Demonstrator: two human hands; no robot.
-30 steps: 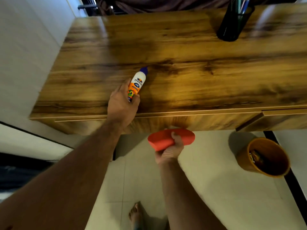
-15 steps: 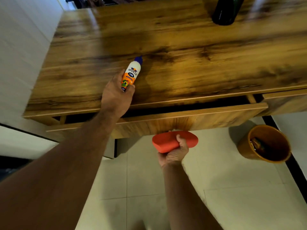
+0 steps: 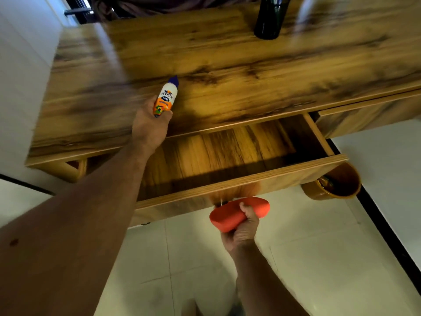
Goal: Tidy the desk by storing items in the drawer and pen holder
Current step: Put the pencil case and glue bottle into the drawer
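1. Glue bottle, a small white plastic one with an orange label and a dark blue cap (image 3: 167, 99), sits in the left hand (image 3: 149, 130) above the near part of the brown wood-grain desk top (image 3: 227, 71), cap pointing away from the person. The fingers are curled around its lower half; the upper half and cap stand clear of the grip.

2. It looks light and stiff-walled, probably with a little give if squeezed. A smooth plastic body with a glossy label may slip, so a wrap around the middle of the body seems safer than a pinch at the tapered cap end.

3. The orange oblong case with rounded ends (image 3: 239, 213) is in the right hand (image 3: 242, 229), just below and in front of the front panel of the open wooden drawer (image 3: 227, 156). Thumb and fingers close around its middle, both ends sticking out. Whether it is hard or soft cannot be told; it appears light and is easily carried by 1 hand.

4. The drawer is pulled well out, and the part of its floor in view is bare, so both things could be laid flat inside. My guess is the bottle goes in on its side, since upright it might foul the desk top.

5. A black pen holder (image 3: 268, 19) stands at the far edge of the desk, well apart from both hands. A brown round bin (image 3: 337, 185) sits on the pale tiled floor (image 3: 319, 247) beside the drawer's right corner.
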